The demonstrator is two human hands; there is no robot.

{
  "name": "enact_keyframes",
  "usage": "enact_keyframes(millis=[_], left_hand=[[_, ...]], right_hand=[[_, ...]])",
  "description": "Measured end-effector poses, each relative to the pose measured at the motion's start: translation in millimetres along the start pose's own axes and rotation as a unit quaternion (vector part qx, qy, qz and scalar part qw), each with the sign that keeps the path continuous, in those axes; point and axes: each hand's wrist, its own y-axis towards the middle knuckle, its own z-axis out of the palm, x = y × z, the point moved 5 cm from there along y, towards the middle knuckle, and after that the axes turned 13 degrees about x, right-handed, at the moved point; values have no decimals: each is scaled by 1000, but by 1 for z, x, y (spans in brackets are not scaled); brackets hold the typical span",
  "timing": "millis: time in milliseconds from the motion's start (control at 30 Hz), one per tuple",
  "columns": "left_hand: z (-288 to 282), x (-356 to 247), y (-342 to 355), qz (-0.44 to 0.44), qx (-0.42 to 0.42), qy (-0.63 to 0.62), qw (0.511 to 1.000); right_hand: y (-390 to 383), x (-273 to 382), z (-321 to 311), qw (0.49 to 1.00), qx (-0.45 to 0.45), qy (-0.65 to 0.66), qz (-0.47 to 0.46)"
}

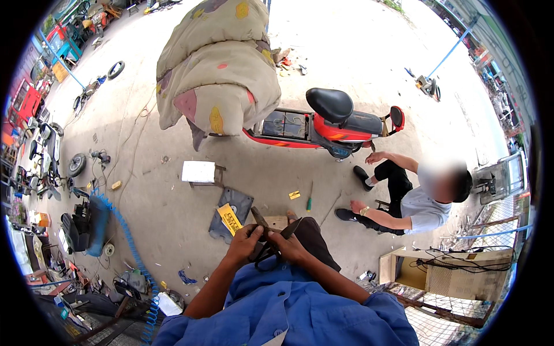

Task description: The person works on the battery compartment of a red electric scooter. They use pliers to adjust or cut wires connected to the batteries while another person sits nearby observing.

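Note:
Close in front of my blue shirt, my left hand [244,243] and my right hand [290,248] are both closed on a dark, bent, strap-like piece [259,218]. One flat end sticks up between my hands, another slants out above my right hand, and a dark loop hangs below. Its exact kind I cannot make out. Just beyond my left hand, a yellow printed card [229,219] lies on a dark grey plastic panel [238,202] on the ground. A small wooden piece [277,222] shows behind my hands.
A red electric scooter [323,130], its front under a padded quilt [225,86], stands ahead. Seated at right is another person [427,196]. A green-handled screwdriver [310,203], a yellow packet [295,195] and a white-topped stool [199,172] are nearby. A blue coiled hose [130,236] runs at left.

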Motion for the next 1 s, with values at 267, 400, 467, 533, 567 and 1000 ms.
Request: enact_keyframes(millis=[267,400,467,533,567,1000], left_hand=[[12,8,56,-9,31,-69,997],[27,-18,98,-39,37,-72,996],[34,-29,126,-54,49,-37,997],[42,-40,157,-81,54,-29,995],[47,-44,173,-101,53,-37,993],[130,-112,327,-201,101,-247,942]], right_hand=[[12,18,-44,993,-31,117,-1],[27,22,-90,986,-43,161,-4],[39,26,-119,991,-46,125,-13],[48,34,-150,993,-47,111,1],[50,44,-165,992,-48,118,18],[84,85,-326,986,2,164,24]])
